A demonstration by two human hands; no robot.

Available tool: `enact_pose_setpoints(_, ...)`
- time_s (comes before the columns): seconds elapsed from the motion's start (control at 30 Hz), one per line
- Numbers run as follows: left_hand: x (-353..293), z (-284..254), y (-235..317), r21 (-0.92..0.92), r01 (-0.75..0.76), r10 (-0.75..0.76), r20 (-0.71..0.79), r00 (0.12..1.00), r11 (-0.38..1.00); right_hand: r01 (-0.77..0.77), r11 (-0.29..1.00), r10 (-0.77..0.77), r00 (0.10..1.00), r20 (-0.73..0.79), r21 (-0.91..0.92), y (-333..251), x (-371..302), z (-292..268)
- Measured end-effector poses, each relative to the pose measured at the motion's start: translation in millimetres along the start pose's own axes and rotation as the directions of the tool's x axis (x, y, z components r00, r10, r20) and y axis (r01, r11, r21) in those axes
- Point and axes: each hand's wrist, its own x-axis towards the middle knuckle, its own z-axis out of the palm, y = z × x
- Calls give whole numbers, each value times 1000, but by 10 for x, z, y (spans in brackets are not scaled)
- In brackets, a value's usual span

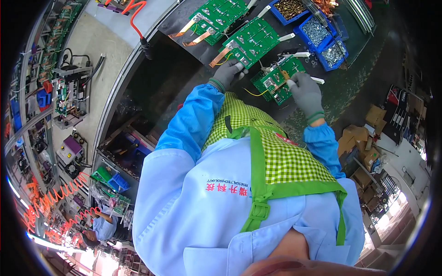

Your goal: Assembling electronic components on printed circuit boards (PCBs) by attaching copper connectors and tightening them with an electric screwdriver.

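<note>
My left hand (228, 74), in a grey glove, has its fingers closed on the lower edge of a green circuit board (252, 42), beside the board's copper strip (220, 56). My right hand (306, 94), gloved too, bends its fingers together at the right edge of another circuit board (270, 83). That board carries a copper piece (284, 75) and a yellow wire (256, 94); what the right fingertips pinch, if anything, is hidden. A third circuit board (216, 19) with two copper strips lies farther off to the left.
Blue bins of brass-coloured screws (289, 8) and silvery hardware (315, 33) stand at the far right of the dark worktop. A red coiled hose (134, 18) hangs at the left. Cardboard boxes (354, 140) lie right; another person (105, 226) is at the lower left.
</note>
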Motion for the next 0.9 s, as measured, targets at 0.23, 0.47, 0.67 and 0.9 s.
enact_pose_setpoints(0.23, -262, 59, 242, 49, 14, -17, 80, 997, 999, -383, 568, 32, 895, 445, 729, -540, -38, -408)
enact_pose_setpoints(0.47, -107, 21, 52, 3, 6, -6, -33, 999, 1000, -403, 362, -152, 864, 480, 841, -762, 133, 309)
enact_pose_setpoints(0.67, -206, 175, 73, -141, -28, 23, -35, 999, 990, -593, 241, -83, 776, 625, 768, -847, 288, 660)
enact_pose_setpoints(0.9, -143, 117, 50, -156, 21, -18, 22, 1000, 988, -653, 85, -100, 746, 659, 752, -882, 406, 834)
